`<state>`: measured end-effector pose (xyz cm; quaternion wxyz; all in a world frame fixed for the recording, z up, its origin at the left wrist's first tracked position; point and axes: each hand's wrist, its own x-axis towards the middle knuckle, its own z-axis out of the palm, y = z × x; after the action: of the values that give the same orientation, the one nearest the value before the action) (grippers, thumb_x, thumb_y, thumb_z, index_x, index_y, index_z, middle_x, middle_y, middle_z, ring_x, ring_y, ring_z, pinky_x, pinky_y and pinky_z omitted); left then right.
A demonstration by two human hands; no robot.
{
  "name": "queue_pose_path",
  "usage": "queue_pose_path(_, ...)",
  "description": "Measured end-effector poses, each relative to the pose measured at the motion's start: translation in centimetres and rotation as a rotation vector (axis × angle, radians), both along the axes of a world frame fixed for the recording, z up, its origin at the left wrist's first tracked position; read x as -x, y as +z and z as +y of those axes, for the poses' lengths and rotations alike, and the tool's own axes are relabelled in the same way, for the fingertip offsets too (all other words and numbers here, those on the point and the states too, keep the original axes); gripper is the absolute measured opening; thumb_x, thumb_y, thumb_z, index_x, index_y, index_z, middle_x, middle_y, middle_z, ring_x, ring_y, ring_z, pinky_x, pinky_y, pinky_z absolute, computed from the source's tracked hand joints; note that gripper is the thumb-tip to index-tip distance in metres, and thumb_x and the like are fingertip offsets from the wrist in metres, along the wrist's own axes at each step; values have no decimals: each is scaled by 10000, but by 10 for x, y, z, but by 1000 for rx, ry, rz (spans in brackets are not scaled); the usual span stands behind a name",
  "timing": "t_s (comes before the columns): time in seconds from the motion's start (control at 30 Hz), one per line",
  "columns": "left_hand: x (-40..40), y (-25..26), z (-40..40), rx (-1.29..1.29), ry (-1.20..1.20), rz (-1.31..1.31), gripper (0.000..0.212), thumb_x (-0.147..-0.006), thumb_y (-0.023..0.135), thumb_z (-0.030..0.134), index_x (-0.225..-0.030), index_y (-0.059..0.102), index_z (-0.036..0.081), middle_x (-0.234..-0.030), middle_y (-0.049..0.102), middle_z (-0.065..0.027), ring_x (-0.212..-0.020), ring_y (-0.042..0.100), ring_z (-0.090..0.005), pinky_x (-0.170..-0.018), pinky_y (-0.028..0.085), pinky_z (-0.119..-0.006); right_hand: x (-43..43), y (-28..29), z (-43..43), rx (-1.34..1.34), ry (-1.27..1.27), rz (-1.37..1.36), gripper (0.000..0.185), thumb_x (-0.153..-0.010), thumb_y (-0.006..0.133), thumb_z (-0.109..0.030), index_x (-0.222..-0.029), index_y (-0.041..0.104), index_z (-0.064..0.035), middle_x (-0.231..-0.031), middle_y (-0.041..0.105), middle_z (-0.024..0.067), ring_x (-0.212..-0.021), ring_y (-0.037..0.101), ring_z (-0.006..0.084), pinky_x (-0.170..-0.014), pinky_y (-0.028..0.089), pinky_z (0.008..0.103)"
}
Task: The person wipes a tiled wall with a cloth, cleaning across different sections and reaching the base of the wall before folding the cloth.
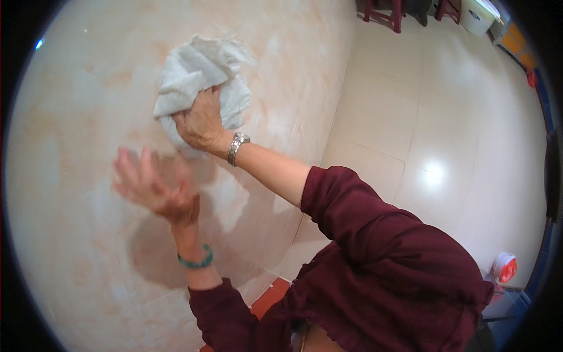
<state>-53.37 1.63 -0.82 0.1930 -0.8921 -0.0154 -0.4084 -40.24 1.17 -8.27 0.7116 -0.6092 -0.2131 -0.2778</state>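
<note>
My right hand [200, 119], with a metal-band wristwatch [238, 148] on its wrist, grips a crumpled white cloth [189, 72]. The cloth lies spread against a glossy, marble-patterned tiled wall [88, 110], and some of my fingers are hidden in its folds. Lower down and to the left, my left hand [154, 185] is blurred, its fingers apart and nothing in it. It appears close to the wall, though I cannot tell if it touches. A green bangle [195, 258] circles that wrist. Both arms wear dark red sleeves [343, 193].
Pale floor tiles [374, 110] meet the wall along a seam. Dark red stools [387, 15] and a white bucket [478, 17] stand at the top right. A white and red container [505, 267] sits at the right. Red-brown flooring [270, 297] shows beside my body.
</note>
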Motion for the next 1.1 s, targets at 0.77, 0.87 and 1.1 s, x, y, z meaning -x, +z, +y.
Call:
queue_pose_path(0.77,87,1,36,-254,10,-184,445,-791,550,231,-1182,484,29,-1286,445,-226,-1232,386,-356,-1099,32,-366,-63,-56,3,-297,41,209,315,-801,515,-216,-1053,565,-34,-1172,495,195,-1171,323,416,-1040,124,541)
queue_pose_path(0.87,131,-2,45,-165,58,-220,433,-790,554,209,-1175,485,23,-1296,433,-228,-1232,383,-354,-1093,41,-386,-59,-79,1,-132,-52,223,330,-831,488,-220,-1086,550,-20,-1175,499,208,-1174,325,409,-1045,119,528)
queue_pose_path(1.1,183,27,27,-347,328,-153,361,-786,573,140,-1122,520,18,-1350,353,-195,-1237,332,-353,-997,223,-494,-103,-127,1,-74,-84,343,410,-920,332,-283,-1106,557,5,-1190,509,188,-1155,362,353,-1018,193,471)
